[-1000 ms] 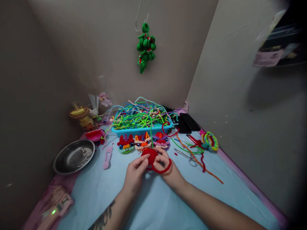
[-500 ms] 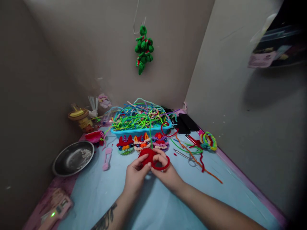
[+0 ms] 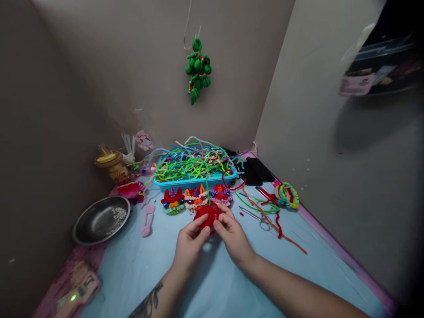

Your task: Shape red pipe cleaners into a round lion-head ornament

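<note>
While the left hand [image 3: 189, 242] gripped a rounded red piece [image 3: 211, 212] between thumb and fingers, the right hand [image 3: 234, 238] pinched its right side, where a red strand curved along it. Both hands held the piece just above the middle of the table [image 3: 215, 282], its underside partly hidden by the fingers. Behind it stood three fuzzy figures in a row: one red and mint [image 3: 173, 198], one orange and cream [image 3: 195, 199], one red and lilac [image 3: 220, 193]. They sat in front of a blue tray [image 3: 195, 181] heaped with coloured strands [image 3: 185, 165], toward the table's far edge. A green strand dropped from the heap toward the red piece; whether they touched could not be told. Scissors [image 3: 249, 213] lay right of the hands beside an orange strand [image 3: 293, 244], and a bright coiled bundle [image 3: 287, 194] rested by the right edge. A pink clip-shaped object [image 3: 147, 223] lay to the left, next to a metal bowl [image 3: 94, 221] at the left edge. Near the close left corner sat a pink device [image 3: 82, 289] with a green light.
</note>
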`<state>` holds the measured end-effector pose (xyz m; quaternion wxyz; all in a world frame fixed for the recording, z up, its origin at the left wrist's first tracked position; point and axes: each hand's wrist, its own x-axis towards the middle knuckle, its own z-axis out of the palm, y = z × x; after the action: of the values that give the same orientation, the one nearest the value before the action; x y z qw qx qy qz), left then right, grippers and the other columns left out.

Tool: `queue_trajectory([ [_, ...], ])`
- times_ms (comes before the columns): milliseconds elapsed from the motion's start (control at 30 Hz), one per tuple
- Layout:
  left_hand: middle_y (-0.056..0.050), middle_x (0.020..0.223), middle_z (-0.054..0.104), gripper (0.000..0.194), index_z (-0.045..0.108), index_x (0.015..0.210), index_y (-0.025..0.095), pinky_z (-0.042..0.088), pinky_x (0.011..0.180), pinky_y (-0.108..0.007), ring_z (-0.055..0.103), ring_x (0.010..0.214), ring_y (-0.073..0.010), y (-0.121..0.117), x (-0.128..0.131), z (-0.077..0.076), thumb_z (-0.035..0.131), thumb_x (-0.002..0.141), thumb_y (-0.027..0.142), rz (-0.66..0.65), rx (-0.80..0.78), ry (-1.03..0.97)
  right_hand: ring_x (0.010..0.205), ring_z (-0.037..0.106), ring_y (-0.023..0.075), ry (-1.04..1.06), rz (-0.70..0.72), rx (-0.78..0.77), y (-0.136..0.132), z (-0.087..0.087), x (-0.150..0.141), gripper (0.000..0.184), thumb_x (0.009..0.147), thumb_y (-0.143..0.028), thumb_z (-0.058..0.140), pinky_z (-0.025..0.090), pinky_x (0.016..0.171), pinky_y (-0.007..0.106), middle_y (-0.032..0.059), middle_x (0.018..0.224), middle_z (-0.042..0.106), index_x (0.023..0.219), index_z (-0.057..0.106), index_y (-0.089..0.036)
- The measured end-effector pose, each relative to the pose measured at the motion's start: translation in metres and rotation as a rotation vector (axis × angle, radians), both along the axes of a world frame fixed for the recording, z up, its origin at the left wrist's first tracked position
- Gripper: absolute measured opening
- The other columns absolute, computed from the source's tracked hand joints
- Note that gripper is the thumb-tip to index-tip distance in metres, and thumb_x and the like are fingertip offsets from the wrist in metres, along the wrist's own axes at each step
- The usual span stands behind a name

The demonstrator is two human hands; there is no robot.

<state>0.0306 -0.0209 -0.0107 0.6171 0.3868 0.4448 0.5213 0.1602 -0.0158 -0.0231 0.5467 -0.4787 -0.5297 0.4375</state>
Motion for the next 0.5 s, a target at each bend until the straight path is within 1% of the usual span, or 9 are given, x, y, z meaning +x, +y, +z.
queue_trajectory([
  [100,-0.012,0.103,0.069,0.040,0.069,0.101,0.015,0.044,0.091,-0.040,0.063,0.096,-0.0255,0.000,0.002,0.000,0.075,0.063,0.028,-0.004,0.001,0.016,0.121,0.041,0.0247,0.170,0.006,-0.083,0.002,-0.003,0.000,0.030,0.078,-0.040,0.057,0.035,0.098,0.038,0.0084,0.131,0.043,0.059,0.050,-0.019],
  [167,-0.012,0.105,0.069,0.040,0.069,0.101,0.016,0.043,0.092,-0.041,0.062,0.097,-0.0257,0.001,0.002,-0.001,0.074,0.064,0.029,-0.026,0.006,0.028,0.121,0.042,0.0255,0.285,0.019,-0.141,0.003,-0.004,0.000,0.030,0.076,-0.041,0.060,0.036,0.097,0.039,0.0080,0.134,0.041,0.059,0.050,-0.018],
  [233,-0.012,0.106,0.068,0.038,0.069,0.102,0.016,0.043,0.092,-0.040,0.062,0.098,-0.0255,0.001,0.001,-0.002,0.073,0.066,0.029,-0.059,0.022,0.027,0.121,0.042,0.0261,0.355,0.041,-0.170,0.005,-0.004,0.000,0.029,0.073,-0.042,0.062,0.037,0.097,0.039,0.0077,0.135,0.039,0.059,0.052,-0.018],
  [333,-0.011,0.107,0.068,0.037,0.069,0.103,0.018,0.043,0.092,-0.037,0.061,0.100,-0.0246,0.001,-0.001,-0.002,0.072,0.068,0.029,-0.107,0.055,0.017,0.124,0.039,0.0256,0.370,0.054,-0.145,0.007,-0.004,0.003,0.029,0.072,-0.042,0.064,0.034,0.099,0.039,0.0074,0.136,0.037,0.060,0.054,-0.018],
  [400,-0.010,0.110,0.067,0.040,0.067,0.107,0.019,0.043,0.092,-0.035,0.060,0.102,-0.0241,0.001,-0.004,0.000,0.071,0.069,0.030,-0.122,0.062,0.008,0.125,0.036,0.0246,0.337,0.029,-0.114,0.009,-0.006,0.006,0.029,0.073,-0.044,0.063,0.032,0.101,0.038,0.0078,0.135,0.038,0.062,0.056,-0.018],
  [467,-0.010,0.111,0.067,0.044,0.064,0.111,0.019,0.043,0.090,-0.034,0.059,0.103,-0.0234,0.001,-0.006,0.004,0.070,0.070,0.031,-0.095,0.052,0.021,0.126,0.035,0.0237,0.287,-0.017,-0.086,0.012,-0.007,0.010,0.028,0.076,-0.046,0.060,0.029,0.102,0.039,0.0085,0.132,0.040,0.068,0.058,-0.019],
  [500,-0.010,0.107,0.068,0.044,0.063,0.112,0.019,0.044,0.089,-0.033,0.060,0.100,-0.0228,0.001,-0.007,0.006,0.070,0.070,0.032,-0.060,0.046,0.045,0.125,0.035,0.0235,0.252,-0.035,-0.066,0.013,-0.008,0.012,0.029,0.077,-0.047,0.058,0.029,0.103,0.040,0.0091,0.130,0.043,0.071,0.059,-0.019],
])
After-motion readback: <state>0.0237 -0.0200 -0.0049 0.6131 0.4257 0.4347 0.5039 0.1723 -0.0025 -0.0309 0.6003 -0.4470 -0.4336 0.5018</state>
